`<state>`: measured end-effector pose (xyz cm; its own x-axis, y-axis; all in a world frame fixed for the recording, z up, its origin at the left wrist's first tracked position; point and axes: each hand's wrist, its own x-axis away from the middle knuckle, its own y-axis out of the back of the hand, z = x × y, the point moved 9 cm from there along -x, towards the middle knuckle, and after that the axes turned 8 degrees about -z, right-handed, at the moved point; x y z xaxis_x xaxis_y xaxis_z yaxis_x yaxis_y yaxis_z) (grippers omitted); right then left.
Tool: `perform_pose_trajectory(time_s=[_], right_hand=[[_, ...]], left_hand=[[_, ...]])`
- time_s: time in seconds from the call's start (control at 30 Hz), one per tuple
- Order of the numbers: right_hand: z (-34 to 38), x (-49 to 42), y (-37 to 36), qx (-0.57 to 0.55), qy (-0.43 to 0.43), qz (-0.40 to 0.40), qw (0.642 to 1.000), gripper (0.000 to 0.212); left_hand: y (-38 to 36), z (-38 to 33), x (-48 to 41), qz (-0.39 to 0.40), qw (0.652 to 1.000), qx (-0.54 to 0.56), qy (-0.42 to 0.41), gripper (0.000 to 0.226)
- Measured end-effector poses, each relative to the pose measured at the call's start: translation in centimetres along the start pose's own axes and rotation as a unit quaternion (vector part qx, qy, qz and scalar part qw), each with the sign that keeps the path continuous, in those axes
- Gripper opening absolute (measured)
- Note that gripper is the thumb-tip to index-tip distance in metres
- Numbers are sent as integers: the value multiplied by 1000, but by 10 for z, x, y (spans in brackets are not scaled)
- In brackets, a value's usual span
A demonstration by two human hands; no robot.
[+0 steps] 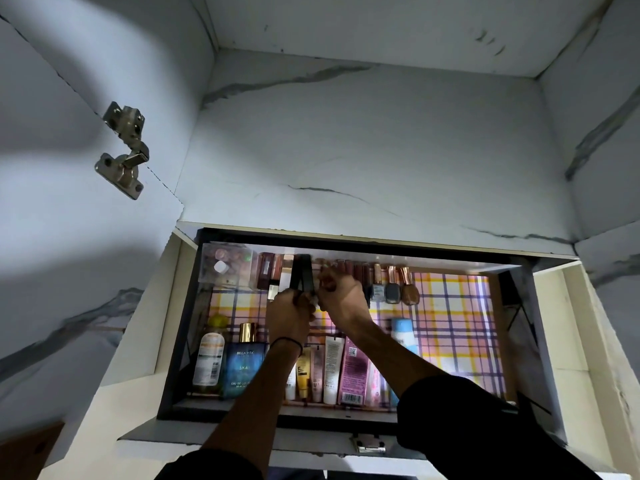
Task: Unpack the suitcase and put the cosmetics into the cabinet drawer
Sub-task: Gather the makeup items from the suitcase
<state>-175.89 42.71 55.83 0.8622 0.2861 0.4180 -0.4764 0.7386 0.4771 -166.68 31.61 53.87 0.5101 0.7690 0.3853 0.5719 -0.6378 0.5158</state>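
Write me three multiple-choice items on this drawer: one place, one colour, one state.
1. The blue perfume bottle lies: A) near row, leftward; B) far row, right end; C) on the shelf above.
2. The liner is: A) plain green; B) pink, yellow and purple plaid; C) black.
3. The drawer is: A) shut; B) lifted out; C) pulled open.
Key: 1A, it lies beside the tubes nearest the person; 2B, crossing stripes show on the bare floor; 3C, its contents lie exposed.
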Motion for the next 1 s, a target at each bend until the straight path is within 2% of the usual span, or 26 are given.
perform_pose_trajectory(time_s=[0.1, 0.3, 0.4, 0.57, 0.67, 0.9, 1.0], right_hand=[[-8, 7, 5, -40, 1, 2, 999, 21], [-17, 15, 19, -100, -5, 5, 995, 17], [-19, 16, 29, -102, 9, -13, 995, 17], [-17, 14, 46, -82, 40, -40, 995, 20], [-18, 15, 55, -93, 49, -46, 993, 25], [-40, 4, 82, -48, 33, -103, 993, 21], [-45, 4, 100, -40, 33, -148, 988, 20]], left_hand=[[-2, -2, 2, 19, 999, -29, -25, 20], [9, -9, -1, -37, 992, -89, -81, 20], [2, -23, 8, -17, 985, -117, -128, 14], [-18, -41, 10, 32, 956, -191, -221, 55], [-17, -45, 2, 29, 948, -224, -225, 54], [-4, -48, -4, 16, 954, -201, -220, 50], [-17, -51, 11, 49, 953, -180, -237, 51]])
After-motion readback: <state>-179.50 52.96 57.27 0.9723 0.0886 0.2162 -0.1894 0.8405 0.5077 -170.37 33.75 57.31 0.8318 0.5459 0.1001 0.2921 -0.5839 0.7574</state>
